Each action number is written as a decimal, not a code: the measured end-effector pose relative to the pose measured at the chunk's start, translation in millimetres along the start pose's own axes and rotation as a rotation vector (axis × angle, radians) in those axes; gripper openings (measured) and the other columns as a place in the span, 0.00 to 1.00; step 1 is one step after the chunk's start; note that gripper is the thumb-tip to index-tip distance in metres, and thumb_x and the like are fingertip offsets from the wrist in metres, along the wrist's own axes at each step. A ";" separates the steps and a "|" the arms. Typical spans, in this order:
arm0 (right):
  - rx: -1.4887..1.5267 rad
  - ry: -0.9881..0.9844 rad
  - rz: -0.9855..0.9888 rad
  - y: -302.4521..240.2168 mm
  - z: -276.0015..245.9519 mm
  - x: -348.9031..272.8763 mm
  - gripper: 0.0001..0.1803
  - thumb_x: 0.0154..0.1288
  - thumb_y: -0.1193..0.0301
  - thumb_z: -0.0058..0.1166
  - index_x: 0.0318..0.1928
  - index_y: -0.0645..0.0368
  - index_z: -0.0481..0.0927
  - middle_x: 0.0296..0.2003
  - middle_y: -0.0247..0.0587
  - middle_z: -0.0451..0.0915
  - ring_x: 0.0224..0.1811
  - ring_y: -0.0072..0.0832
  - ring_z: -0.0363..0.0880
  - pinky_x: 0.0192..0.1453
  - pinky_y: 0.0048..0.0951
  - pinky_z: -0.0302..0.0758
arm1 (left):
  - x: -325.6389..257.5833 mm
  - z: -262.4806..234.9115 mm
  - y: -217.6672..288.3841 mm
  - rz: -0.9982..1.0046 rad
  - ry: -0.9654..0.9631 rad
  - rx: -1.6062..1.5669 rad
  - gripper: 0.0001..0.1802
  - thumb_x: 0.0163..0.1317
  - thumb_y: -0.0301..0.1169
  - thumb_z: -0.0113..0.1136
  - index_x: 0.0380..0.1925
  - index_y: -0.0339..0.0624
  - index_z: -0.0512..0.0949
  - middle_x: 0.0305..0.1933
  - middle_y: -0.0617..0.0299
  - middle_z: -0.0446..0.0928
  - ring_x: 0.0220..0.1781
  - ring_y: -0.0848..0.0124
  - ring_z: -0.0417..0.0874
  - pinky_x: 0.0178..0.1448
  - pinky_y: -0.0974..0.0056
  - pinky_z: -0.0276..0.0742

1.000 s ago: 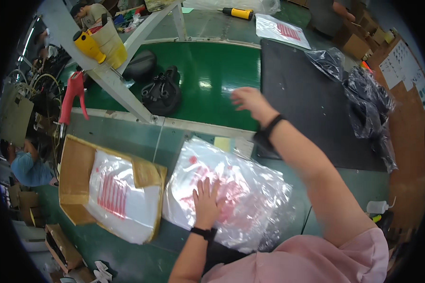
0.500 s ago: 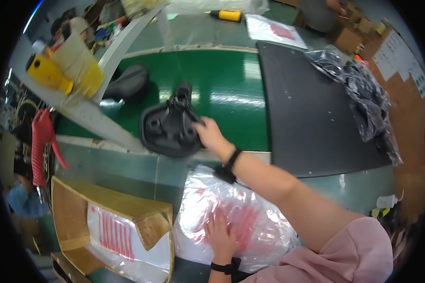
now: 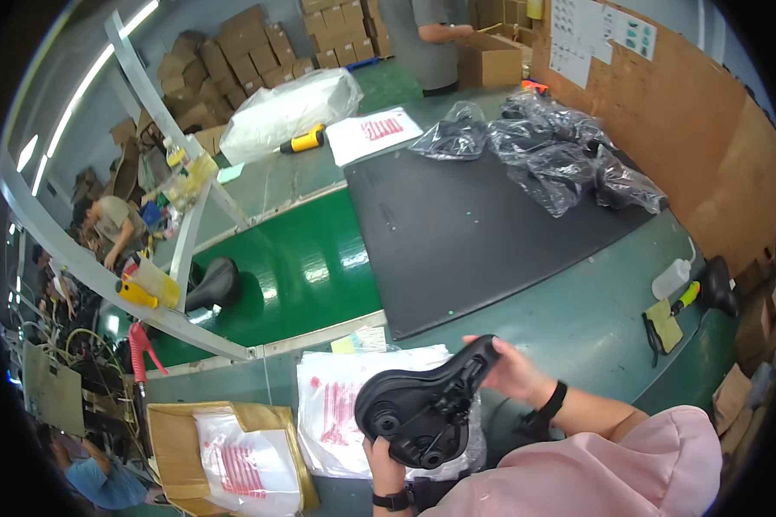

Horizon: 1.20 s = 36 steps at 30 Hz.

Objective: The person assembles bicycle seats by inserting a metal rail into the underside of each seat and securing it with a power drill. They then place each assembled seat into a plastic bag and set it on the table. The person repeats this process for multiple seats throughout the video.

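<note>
A black bicycle saddle (image 3: 418,414) is held underside up, over a stack of clear plastic bags with red print (image 3: 323,431). Its wide rear end rests in my left hand (image 3: 385,465), whose fingers are partly hidden beneath it. My right hand (image 3: 513,370) grips the narrow nose, which points up to the right. Two springs or round bumpers and the rails show on the saddle's underside. Another black saddle (image 3: 215,286) lies on the green conveyor belt (image 3: 310,267) at the left.
A cardboard box (image 3: 177,431) holding printed bags stands left of the stack. Beyond are a black mat (image 3: 457,233), saddles in clear plastic (image 3: 560,164) and a yellow-handled screwdriver (image 3: 302,140). A white bottle (image 3: 671,280) lies at the right. A metal frame (image 3: 190,332) crosses the left; people work farther off.
My right hand has brought the saddle from the conveyor toward me, over the bag stack. My left hand has left the bags and now holds its rear end. The view has shifted right.
</note>
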State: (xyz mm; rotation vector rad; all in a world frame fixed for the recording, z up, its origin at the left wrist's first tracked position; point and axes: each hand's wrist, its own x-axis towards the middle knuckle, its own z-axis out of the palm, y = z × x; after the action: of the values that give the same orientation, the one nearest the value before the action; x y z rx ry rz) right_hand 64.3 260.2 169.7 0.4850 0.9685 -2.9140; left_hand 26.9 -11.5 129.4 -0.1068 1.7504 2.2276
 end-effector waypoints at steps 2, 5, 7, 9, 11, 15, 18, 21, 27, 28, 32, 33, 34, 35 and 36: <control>-0.148 -0.148 0.013 -34.3 -36.6 -30.8 0.25 0.67 0.60 0.51 0.60 0.61 0.72 0.51 0.43 0.79 0.54 0.33 0.77 0.61 0.37 0.71 | 1.9 22.1 19.2 -0.169 -0.087 -0.088 0.19 0.59 0.33 0.51 0.46 0.29 0.75 0.47 0.53 0.76 0.46 0.67 0.78 0.49 0.64 0.75; -0.486 -0.298 0.222 -57.5 -62.8 -81.3 0.29 0.57 0.73 0.60 0.61 0.63 0.70 0.53 0.43 0.78 0.53 0.27 0.77 0.63 0.30 0.69 | 14.2 47.4 26.0 -0.198 -0.365 0.116 0.17 0.61 0.32 0.53 0.44 0.30 0.77 0.40 0.58 0.80 0.39 0.71 0.81 0.44 0.68 0.77; -0.586 -0.297 0.441 -57.8 -47.7 -110.5 0.34 0.54 0.74 0.61 0.63 0.63 0.66 0.49 0.42 0.78 0.47 0.27 0.79 0.51 0.29 0.78 | 17.0 67.6 24.3 -0.254 -0.455 0.181 0.18 0.64 0.35 0.54 0.44 0.29 0.77 0.40 0.60 0.80 0.40 0.74 0.79 0.46 0.69 0.74; -0.474 -0.264 0.506 -40.9 -64.2 -127.1 0.36 0.54 0.75 0.61 0.64 0.62 0.64 0.47 0.42 0.78 0.40 0.28 0.81 0.42 0.29 0.81 | 20.3 83.6 16.6 -0.266 -0.501 0.199 0.24 0.67 0.43 0.56 0.49 0.29 0.76 0.42 0.62 0.80 0.42 0.75 0.78 0.48 0.69 0.73; -0.340 -0.095 0.389 -25.6 -67.8 -145.9 0.36 0.53 0.75 0.60 0.64 0.61 0.62 0.45 0.42 0.77 0.34 0.31 0.82 0.40 0.31 0.82 | 34.3 62.1 -11.4 -0.070 -0.371 0.438 0.26 0.69 0.42 0.53 0.59 0.35 0.69 0.48 0.60 0.78 0.49 0.73 0.77 0.53 0.68 0.72; -0.263 0.119 0.050 7.4 -118.4 -154.7 0.27 0.59 0.72 0.56 0.58 0.60 0.63 0.40 0.45 0.78 0.32 0.34 0.82 0.34 0.34 0.81 | 25.5 -6.4 -68.5 0.192 -0.169 0.683 0.30 0.67 0.40 0.53 0.64 0.36 0.63 0.61 0.45 0.69 0.63 0.56 0.70 0.66 0.56 0.65; -0.276 0.322 -0.014 23.9 -154.8 -147.3 0.21 0.63 0.72 0.52 0.55 0.60 0.65 0.42 0.49 0.79 0.33 0.37 0.82 0.33 0.35 0.82 | -8.4 -37.0 -100.0 0.040 -0.108 1.560 0.36 0.64 0.47 0.52 0.69 0.47 0.57 0.74 0.48 0.52 0.73 0.49 0.56 0.68 0.34 0.53; -0.163 0.370 0.044 34.8 -174.3 -145.7 0.20 0.62 0.75 0.51 0.54 0.57 0.65 0.41 0.48 0.79 0.31 0.38 0.82 0.31 0.37 0.82 | 3.4 -56.1 -96.4 0.171 -0.015 1.546 0.35 0.62 0.49 0.53 0.68 0.51 0.59 0.73 0.54 0.54 0.74 0.50 0.54 0.66 0.28 0.51; -0.083 0.375 0.087 48.2 -200.5 -145.5 0.15 0.66 0.67 0.49 0.49 0.64 0.72 0.42 0.49 0.80 0.33 0.38 0.82 0.33 0.37 0.81 | -16.3 40.1 -69.9 0.593 -0.160 1.400 0.27 0.57 0.40 0.62 0.54 0.37 0.71 0.52 0.48 0.72 0.54 0.51 0.71 0.53 0.48 0.70; -0.048 0.360 0.104 52.5 -204.5 -142.6 0.15 0.67 0.67 0.49 0.49 0.63 0.71 0.40 0.49 0.81 0.32 0.38 0.83 0.33 0.37 0.81 | -34.9 66.0 -65.5 0.589 -0.263 1.383 0.25 0.56 0.38 0.62 0.51 0.35 0.71 0.48 0.47 0.73 0.51 0.51 0.72 0.50 0.49 0.73; -0.036 0.342 0.129 49.2 -198.5 -139.0 0.14 0.66 0.67 0.50 0.46 0.63 0.74 0.37 0.48 0.81 0.31 0.36 0.83 0.32 0.37 0.81 | -49.3 70.9 -118.7 0.448 -0.192 1.411 0.16 0.58 0.34 0.59 0.43 0.36 0.75 0.37 0.50 0.77 0.43 0.52 0.77 0.44 0.52 0.75; -0.077 0.356 0.112 45.4 -191.9 -141.0 0.14 0.65 0.68 0.52 0.46 0.64 0.73 0.36 0.48 0.81 0.31 0.37 0.83 0.32 0.36 0.81 | -36.4 57.2 -132.9 0.394 -0.170 1.327 0.13 0.58 0.33 0.58 0.40 0.36 0.76 0.34 0.51 0.78 0.40 0.52 0.78 0.43 0.53 0.76; -0.108 0.349 0.120 40.8 -187.0 -143.2 0.13 0.64 0.68 0.53 0.45 0.64 0.73 0.36 0.49 0.81 0.31 0.37 0.83 0.32 0.36 0.82 | -29.4 48.8 -132.2 0.340 -0.156 1.248 0.11 0.58 0.31 0.57 0.38 0.36 0.77 0.31 0.52 0.79 0.37 0.52 0.79 0.42 0.53 0.76; -0.140 0.342 0.130 35.9 -182.0 -144.5 0.13 0.64 0.69 0.54 0.45 0.63 0.73 0.36 0.49 0.81 0.31 0.37 0.83 0.32 0.36 0.82 | -25.5 39.7 -132.2 0.251 -0.159 1.031 0.09 0.58 0.31 0.58 0.33 0.35 0.78 0.25 0.53 0.80 0.28 0.56 0.81 0.37 0.56 0.76; -0.168 0.333 0.140 33.2 -176.2 -144.6 0.13 0.64 0.69 0.54 0.45 0.63 0.73 0.36 0.50 0.81 0.31 0.37 0.83 0.33 0.36 0.82 | -22.7 34.3 -125.5 0.176 -0.175 0.955 0.09 0.58 0.31 0.58 0.32 0.35 0.78 0.24 0.53 0.80 0.27 0.59 0.81 0.35 0.58 0.75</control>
State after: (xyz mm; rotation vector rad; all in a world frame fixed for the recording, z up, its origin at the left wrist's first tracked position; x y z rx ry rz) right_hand 255.8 327.7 60.8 1.0041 1.1485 -2.6481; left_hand 88.4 43.3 26.0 0.4461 2.5567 1.2166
